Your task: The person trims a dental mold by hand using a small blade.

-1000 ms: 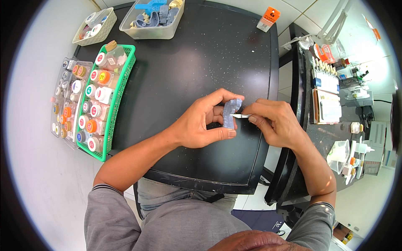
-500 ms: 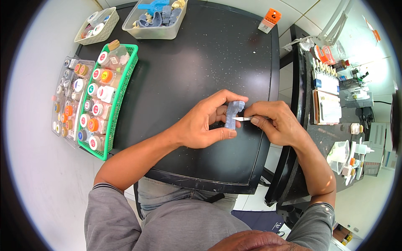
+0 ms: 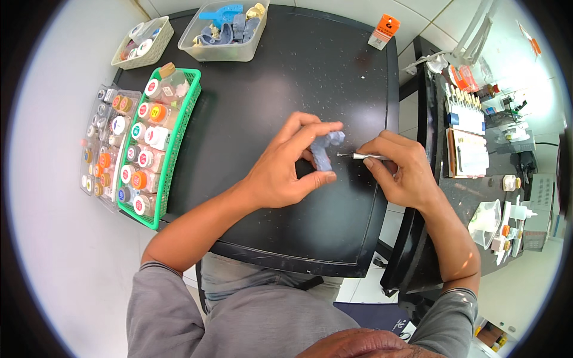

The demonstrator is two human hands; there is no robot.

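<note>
Left hand [image 3: 285, 162] steadies blue-grey piece [image 3: 322, 156] beside slim tool [image 3: 363, 156]

Thumb and fingers of the left hand curve around the toothed, bent piece, holding it above a dark surface [image 3: 262, 98]. Opposite, the right hand [image 3: 404, 170] pinches the metal tool between thumb and forefinger, its thin tip pointing left, just beside the piece. Well to the left of the left hand stands a green basket [image 3: 177, 152] of capped jars; ahead and leftward, a clear tub [image 3: 230, 53] holds blue and grey pieces. Beyond the right hand sits an orange-and-white box [image 3: 384, 31].
</note>
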